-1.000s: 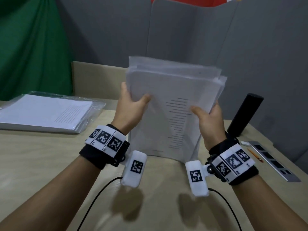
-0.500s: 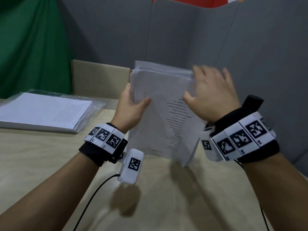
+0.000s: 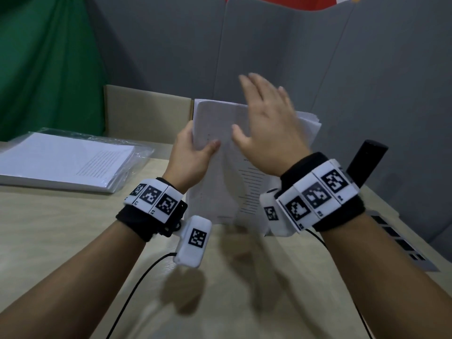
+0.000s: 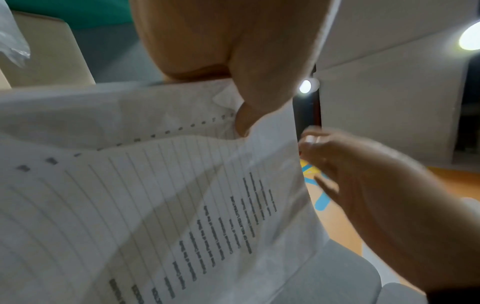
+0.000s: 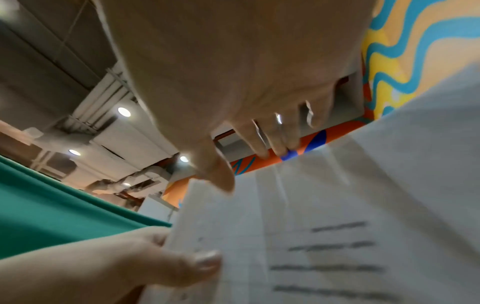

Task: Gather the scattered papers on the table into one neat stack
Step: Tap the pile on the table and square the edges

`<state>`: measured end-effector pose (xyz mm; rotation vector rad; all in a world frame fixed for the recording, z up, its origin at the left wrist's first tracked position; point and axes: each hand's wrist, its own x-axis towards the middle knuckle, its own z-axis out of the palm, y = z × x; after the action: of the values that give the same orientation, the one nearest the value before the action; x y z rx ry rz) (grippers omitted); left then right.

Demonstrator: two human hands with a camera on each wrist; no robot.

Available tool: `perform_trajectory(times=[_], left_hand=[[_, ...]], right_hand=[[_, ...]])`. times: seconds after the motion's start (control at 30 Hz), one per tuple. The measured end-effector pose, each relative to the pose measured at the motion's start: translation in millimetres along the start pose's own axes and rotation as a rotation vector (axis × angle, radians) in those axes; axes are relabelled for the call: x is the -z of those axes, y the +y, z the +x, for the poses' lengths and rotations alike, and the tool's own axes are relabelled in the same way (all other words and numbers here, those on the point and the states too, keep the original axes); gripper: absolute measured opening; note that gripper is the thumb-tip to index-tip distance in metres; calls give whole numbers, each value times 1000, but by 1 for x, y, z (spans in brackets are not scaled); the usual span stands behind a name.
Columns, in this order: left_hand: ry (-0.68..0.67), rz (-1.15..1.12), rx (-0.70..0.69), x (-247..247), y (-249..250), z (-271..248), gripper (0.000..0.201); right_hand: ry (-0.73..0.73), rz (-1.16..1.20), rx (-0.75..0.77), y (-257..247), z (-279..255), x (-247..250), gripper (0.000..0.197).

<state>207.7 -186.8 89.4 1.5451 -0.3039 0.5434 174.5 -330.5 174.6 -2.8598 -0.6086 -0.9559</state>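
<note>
A sheaf of white printed papers (image 3: 220, 172) stands upright on its lower edge on the beige table (image 3: 61, 228). My left hand (image 3: 193, 155) grips its left edge, thumb on the front sheet and fingers behind. My right hand (image 3: 266, 123) is raised in front of the sheaf's upper part with straight, spread fingers, blurred by motion and holding nothing. The left wrist view shows the papers (image 4: 145, 205) bowed under my left thumb (image 4: 259, 98). In the right wrist view my right fingers (image 5: 275, 135) hover over the top edge of the papers (image 5: 324, 236).
A second pile of paper in clear plastic wrap (image 3: 66, 160) lies at the table's left rear. A cardboard box (image 3: 146, 113) stands behind it. A black cylinder (image 3: 367, 162) leans at the right, with a grey tray (image 3: 401, 243) near the right edge. Grey partitions (image 3: 367, 81) close the back.
My right hand let go of the sheaf's right edge, rose and moved left over its top with fingers spread. The sheaf sank lower and its sheets came closer together. My left hand kept its grip.
</note>
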Motion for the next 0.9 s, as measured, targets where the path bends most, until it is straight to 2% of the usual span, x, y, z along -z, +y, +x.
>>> perform_trajectory(times=[0.07,0.17,0.27,0.33,0.37,0.4,0.43,0.5,0.53,0.57,0.63,0.67,0.7,0.77,0.8,0.9], left_hand=[[-13,25,5,0,0,1,28],[-40,26,18,0,0,2,22],[-63,0,24,1,0,2,25],[-82,-23,29,0,0,2,29],[-84,-33,30,-1,0,2,31],[-84,-44,31,-1,-1,2,32],[-85,-62,28,-1,-2,2,32],[-92,-88,19,-2,-3,2,34],[-92,-87,18,-2,-3,2,35],[-95,-93,18,-2,-4,2,36],[-98,-109,31,-1,-4,3,37],[-99,-106,35,0,-4,4,38],[-101,-95,36,0,-5,4,39],[-108,-72,37,0,-4,5,40],[-109,-72,40,-1,-4,5,40],[-106,-103,38,-2,-5,5,40]], right_hand=[[-89,-39,-71,17,-6,2,74],[-25,-46,-190,39,-13,5,72],[-96,-121,-225,48,-14,2,70],[65,-60,-240,39,-11,4,73],[172,-42,-222,30,-8,5,75],[219,-29,-182,21,-3,5,77],[179,-26,-114,13,0,3,77],[-79,-58,24,2,6,-5,77],[-165,-39,46,-1,9,-8,76],[-160,-7,52,-1,11,-8,75],[41,49,0,2,18,-2,75],[80,47,-34,5,21,-1,75],[19,9,-53,9,22,1,72],[-226,-77,-71,14,23,1,59],[-270,-73,-76,15,24,1,54],[-132,1,-15,12,32,3,61]])
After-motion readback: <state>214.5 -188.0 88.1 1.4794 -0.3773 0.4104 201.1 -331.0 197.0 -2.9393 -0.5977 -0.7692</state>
